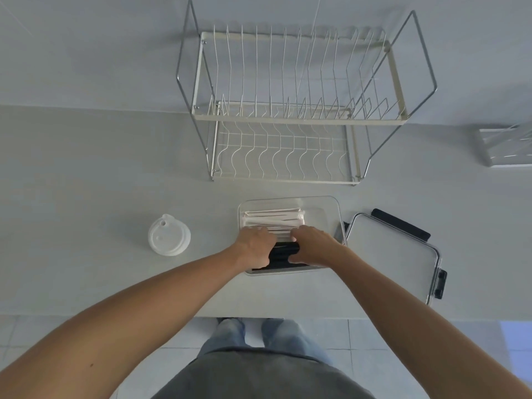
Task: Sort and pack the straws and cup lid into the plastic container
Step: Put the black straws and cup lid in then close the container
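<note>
A clear plastic container (331,210) sits on the counter in front of me. Inside it, white paper-wrapped straws (273,217) lie in a bundle at the far side and black straws (283,251) lie at the near side. My left hand (254,244) and my right hand (312,246) both reach into the container and rest on the black straws, fingers curled around them. A white cup lid (169,236) lies on the counter to the left of the container, apart from it.
The container's clear lid with black clips (394,254) lies to the right. A two-tier wire dish rack (288,110) stands behind the container. A shiny metal tray (506,148) is at the far right. The counter's front edge runs near my body.
</note>
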